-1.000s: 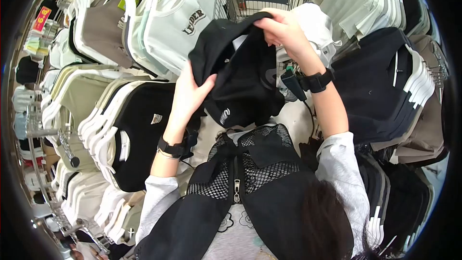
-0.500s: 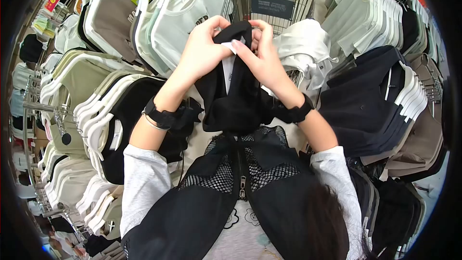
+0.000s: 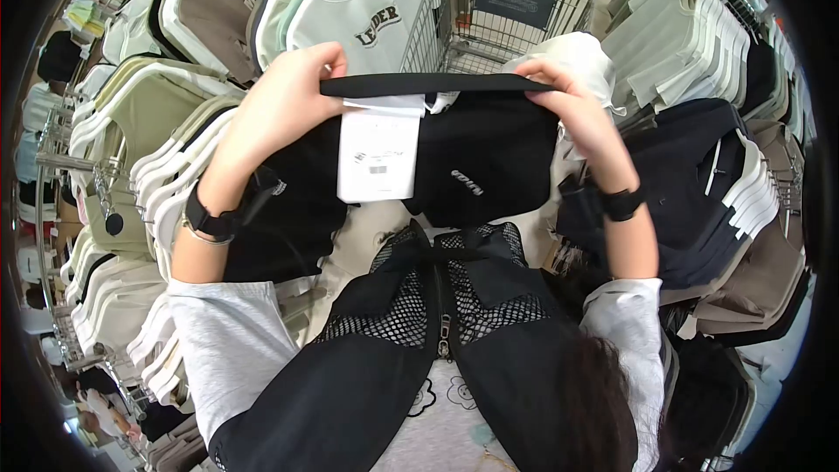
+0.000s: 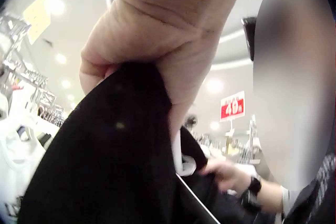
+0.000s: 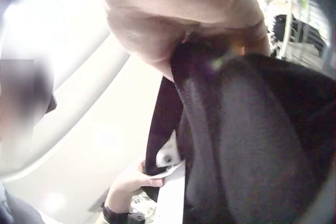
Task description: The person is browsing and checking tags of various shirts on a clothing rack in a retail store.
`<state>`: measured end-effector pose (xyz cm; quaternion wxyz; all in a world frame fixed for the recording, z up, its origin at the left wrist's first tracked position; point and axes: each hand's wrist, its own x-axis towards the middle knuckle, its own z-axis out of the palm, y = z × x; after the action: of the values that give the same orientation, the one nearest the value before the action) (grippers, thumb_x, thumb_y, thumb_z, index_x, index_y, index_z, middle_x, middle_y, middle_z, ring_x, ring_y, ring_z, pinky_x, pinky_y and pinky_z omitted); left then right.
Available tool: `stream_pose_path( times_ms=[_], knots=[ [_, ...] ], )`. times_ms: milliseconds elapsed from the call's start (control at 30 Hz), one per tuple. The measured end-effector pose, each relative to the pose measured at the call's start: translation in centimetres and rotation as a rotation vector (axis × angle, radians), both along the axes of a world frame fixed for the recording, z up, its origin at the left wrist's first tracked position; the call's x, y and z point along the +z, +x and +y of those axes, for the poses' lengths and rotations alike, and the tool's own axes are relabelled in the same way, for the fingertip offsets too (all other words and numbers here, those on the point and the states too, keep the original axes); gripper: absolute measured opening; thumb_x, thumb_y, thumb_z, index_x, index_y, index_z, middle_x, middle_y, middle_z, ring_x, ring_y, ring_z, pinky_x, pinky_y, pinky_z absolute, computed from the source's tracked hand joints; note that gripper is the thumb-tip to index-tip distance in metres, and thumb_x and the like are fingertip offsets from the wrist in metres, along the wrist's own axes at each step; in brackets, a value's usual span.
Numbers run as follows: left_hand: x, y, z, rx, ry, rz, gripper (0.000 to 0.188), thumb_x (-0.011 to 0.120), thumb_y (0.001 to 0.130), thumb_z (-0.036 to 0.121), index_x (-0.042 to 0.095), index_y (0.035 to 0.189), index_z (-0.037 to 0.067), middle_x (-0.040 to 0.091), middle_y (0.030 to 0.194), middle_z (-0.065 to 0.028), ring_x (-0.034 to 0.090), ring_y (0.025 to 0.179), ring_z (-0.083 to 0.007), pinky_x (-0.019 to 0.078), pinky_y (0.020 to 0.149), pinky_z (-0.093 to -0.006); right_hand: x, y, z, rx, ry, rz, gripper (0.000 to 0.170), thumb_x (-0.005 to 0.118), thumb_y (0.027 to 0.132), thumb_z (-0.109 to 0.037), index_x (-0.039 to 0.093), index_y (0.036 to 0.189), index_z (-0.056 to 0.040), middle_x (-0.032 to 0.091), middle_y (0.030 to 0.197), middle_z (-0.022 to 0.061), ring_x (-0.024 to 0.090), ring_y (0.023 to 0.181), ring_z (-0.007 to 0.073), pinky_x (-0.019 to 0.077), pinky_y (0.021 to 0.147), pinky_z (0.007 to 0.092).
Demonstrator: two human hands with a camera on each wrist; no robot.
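A black garment (image 3: 489,140) is held up in front of the person's chest, its top band (image 3: 428,85) stretched straight between both hands. The left hand (image 3: 293,100) pinches the band's left end, and the right hand (image 3: 572,105) pinches its right end. From the band's inner side hangs a white printed tag (image 3: 377,157), beside the left fingers. A small light logo shows low on the cloth. Close up in the left wrist view, black cloth runs up into the left hand (image 4: 157,40). The right wrist view has cloth bunched under the right hand (image 5: 194,19).
Racks of hung tops stand on both sides, with dark navy garments (image 3: 655,183) at right and olive ones (image 3: 131,122) at left. A wire shopping cart (image 3: 524,0) stands ahead. White cloth (image 3: 581,65) lies behind the right hand.
Both hands were close together at the garment's bunched opening; they have moved apart, pulling the band straight. The white tag now faces the head camera in full.
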<state>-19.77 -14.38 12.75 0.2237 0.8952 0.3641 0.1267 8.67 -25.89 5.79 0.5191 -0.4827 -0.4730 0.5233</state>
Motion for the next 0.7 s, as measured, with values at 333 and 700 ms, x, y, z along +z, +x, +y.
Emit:
stream_pose_path(
  times_ms=[333, 700],
  knots=[
    [4.1, -4.4, 2.5, 0.06, -0.322, 0.092, 0.021, 0.054, 0.082, 0.008, 0.057, 0.101, -0.002, 0.062, 0.078, -0.0051, 0.052, 0.077, -0.0107, 0.0417, 0.075, -0.024, 9.1, 2.6, 4.9, 0.339, 0.095, -0.876, 0.029, 0.049, 0.061, 0.005, 0.059, 0.088, 0.0017, 0.061, 0.079, 0.0114, 0.057, 0.078, 0.0231, 0.0442, 0.073, 0.0289],
    [3.1, -4.3, 6.9, 0.16, -0.559, -0.354, 0.029, 0.055, 0.085, 0.024, 0.062, 0.102, 0.0, 0.065, 0.094, -0.0058, 0.059, 0.086, -0.011, 0.0445, 0.08, -0.0241, 6.0, 4.4, 13.9, 0.01, 0.175, -0.62, 0.027, 0.046, 0.07, -0.004, 0.06, 0.092, -0.008, 0.056, 0.083, -0.0057, 0.048, 0.074, 0.0051, 0.0386, 0.067, 0.0207]
  ],
)
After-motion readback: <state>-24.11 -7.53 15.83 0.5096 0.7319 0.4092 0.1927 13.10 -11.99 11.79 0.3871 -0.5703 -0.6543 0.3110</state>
